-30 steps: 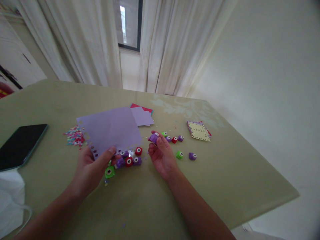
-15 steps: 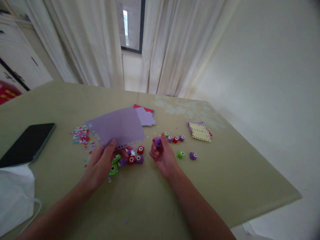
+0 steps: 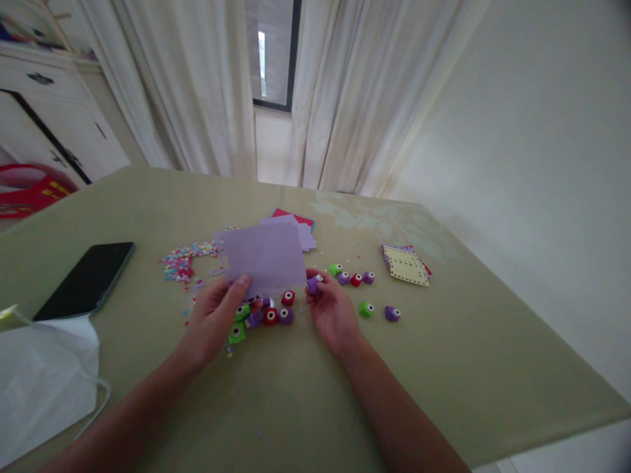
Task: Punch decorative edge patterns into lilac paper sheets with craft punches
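My left hand (image 3: 217, 315) pinches the near edge of a purple sheet of paper (image 3: 265, 256), thumb on top, holding it above the table. In my right hand (image 3: 332, 312) is a small purple craft punch (image 3: 314, 284), held in the fingers close to the sheet's right corner. Whether the punch touches the paper I cannot tell. Below the sheet lies a group of punches, among them a red punch (image 3: 271, 316) and a green punch (image 3: 237, 332). Another cluster, with a green punch (image 3: 336, 269), sits beyond my right hand.
Confetti pieces (image 3: 180, 261) lie left of the sheet. Purple and red papers (image 3: 308, 238) are behind it, and a stack of punched cards (image 3: 405, 265) is at the right. A black phone (image 3: 86, 279) and a white face mask (image 3: 46, 387) occupy the left side.
The purple sheet has turned and shifted right, uncovering more confetti. The punch in my right hand has turned and come nearer the sheet's right corner. The camera view has swung slightly left.
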Demonstrator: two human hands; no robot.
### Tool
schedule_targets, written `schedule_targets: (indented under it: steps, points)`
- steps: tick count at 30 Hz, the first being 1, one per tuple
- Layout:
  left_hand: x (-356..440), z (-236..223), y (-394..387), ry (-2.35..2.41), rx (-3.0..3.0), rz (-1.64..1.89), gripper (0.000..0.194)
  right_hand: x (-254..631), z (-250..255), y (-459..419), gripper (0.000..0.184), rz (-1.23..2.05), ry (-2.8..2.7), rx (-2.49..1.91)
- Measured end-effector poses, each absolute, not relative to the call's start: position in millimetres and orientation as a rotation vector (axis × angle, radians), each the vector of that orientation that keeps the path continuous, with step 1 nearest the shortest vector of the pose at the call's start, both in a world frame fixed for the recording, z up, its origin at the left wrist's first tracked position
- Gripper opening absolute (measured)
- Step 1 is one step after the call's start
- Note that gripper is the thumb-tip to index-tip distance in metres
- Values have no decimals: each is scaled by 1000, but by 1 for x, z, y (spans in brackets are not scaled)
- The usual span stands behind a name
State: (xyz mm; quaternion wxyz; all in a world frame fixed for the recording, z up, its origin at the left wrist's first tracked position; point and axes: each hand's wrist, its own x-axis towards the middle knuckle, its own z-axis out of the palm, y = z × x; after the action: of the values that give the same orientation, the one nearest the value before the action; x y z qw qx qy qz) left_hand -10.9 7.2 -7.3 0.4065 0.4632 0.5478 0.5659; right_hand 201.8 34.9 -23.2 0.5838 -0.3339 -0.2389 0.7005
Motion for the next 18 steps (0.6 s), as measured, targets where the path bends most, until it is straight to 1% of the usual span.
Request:
schedule_targets:
  steps: [3,8,15,18]
  points:
    - [-11,-6,7,1263,1152,1368,34,203,-21,37,32,1618,-510,-763]
    - [-10,-1,7,1264,1191,1364,27,204,-19,38,38,1602,-478,-746]
    - [-7,2,9,1228,1084,1448,31,200,-21,38,43,1687,-434,-703]
    - [-6,3,9,1212,1072,1458,32,196,-22,35,36,1733,-485,-701]
